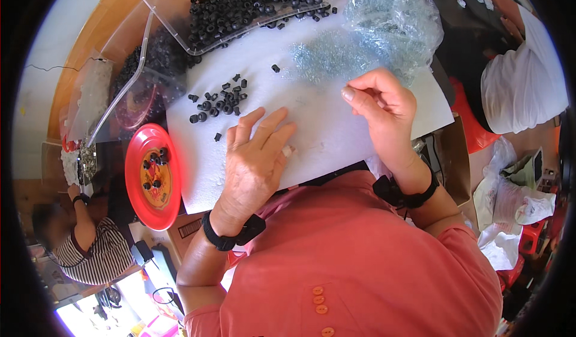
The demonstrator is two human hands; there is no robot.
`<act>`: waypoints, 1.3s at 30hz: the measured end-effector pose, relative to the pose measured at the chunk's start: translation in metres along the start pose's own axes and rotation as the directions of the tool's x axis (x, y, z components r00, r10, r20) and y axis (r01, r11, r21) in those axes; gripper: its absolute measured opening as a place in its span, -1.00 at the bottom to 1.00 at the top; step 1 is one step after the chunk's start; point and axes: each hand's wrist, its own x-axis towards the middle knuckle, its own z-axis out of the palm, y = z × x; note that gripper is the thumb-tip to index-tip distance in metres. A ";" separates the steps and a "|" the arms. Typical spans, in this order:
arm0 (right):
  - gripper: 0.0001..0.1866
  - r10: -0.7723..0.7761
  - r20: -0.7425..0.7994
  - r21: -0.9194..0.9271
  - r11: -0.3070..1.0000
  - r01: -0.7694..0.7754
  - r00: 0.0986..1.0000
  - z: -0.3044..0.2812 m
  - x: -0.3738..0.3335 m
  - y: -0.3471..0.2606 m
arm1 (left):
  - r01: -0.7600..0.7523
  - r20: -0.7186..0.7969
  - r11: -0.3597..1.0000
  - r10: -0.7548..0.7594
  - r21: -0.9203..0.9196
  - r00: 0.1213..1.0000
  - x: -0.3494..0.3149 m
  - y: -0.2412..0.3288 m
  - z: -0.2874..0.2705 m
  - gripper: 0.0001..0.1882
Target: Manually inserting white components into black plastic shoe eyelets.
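Head view, left hand: left hand (pixel 255 148) palm down on white sheet (pixel 324 136), fingers spread wide; can't tell if anything is under it.
Head view, right hand: right hand (pixel 387 106) raised, fingers curled, thumb and index tips narrow, close together; can't tell if anything is pinched.
Loose black parts: small cluster (pixel 228 101) on sheet, just beyond left fingertips, slightly left; well left of right hand.
Strays: single black part (pixel 217 136) just left of left fingers; another black part (pixel 275 68) beyond and between hands.
Bluish pieces: fine heap (pixel 327 55) beyond right hand, to its left, running up to clear bag (pixel 420 19).
Clear bin: bin (pixel 240 34) full of black parts, far beyond left hand.
Red plate: plate (pixel 133 184) left of left hand, few black parts on it.
Wrists: dark band on each.
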 end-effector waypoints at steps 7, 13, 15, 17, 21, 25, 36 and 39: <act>-0.86 -0.156 0.202 -0.360 0.906 0.221 0.967 0.005 0.001 0.004 | 0.182 -0.277 0.977 -0.205 -0.108 0.939 -0.030 -0.021 -0.016 -0.72; -0.84 -0.307 0.348 -0.553 0.696 0.458 0.886 0.015 0.003 -0.001 | 0.313 -0.328 0.945 -0.328 -0.098 0.886 -0.034 -0.025 -0.021 -0.75; -0.82 -0.196 0.569 -0.673 0.446 0.589 0.799 0.022 0.001 -0.009 | 0.377 -0.307 0.923 -0.381 -0.074 0.872 -0.035 -0.026 -0.018 -0.73; -0.81 -0.233 0.577 -0.670 0.413 0.617 0.783 0.022 -0.004 -0.004 | 0.399 -0.317 0.915 -0.397 -0.061 0.861 -0.041 -0.035 -0.013 -0.71; -0.84 -0.236 0.593 -0.685 0.353 0.637 0.770 0.023 -0.005 -0.006 | 0.392 -0.324 0.910 -0.415 -0.136 0.850 -0.049 -0.043 -0.013 -0.67; -0.84 -0.264 0.615 -0.675 0.310 0.669 0.743 0.029 -0.004 -0.004 | 0.459 -0.352 0.868 -0.497 -0.191 0.793 -0.048 -0.043 -0.014 -0.67; -0.91 -0.226 0.565 -0.716 0.344 0.608 0.793 0.036 -0.003 -0.007 | 0.395 -0.343 0.917 -0.391 -0.059 0.854 -0.023 -0.061 -0.023 -0.76; -0.91 -0.231 0.550 -0.732 0.330 0.596 0.803 0.037 -0.005 -0.007 | 0.312 -0.323 0.948 -0.277 0.063 0.905 -0.008 -0.066 -0.020 -0.74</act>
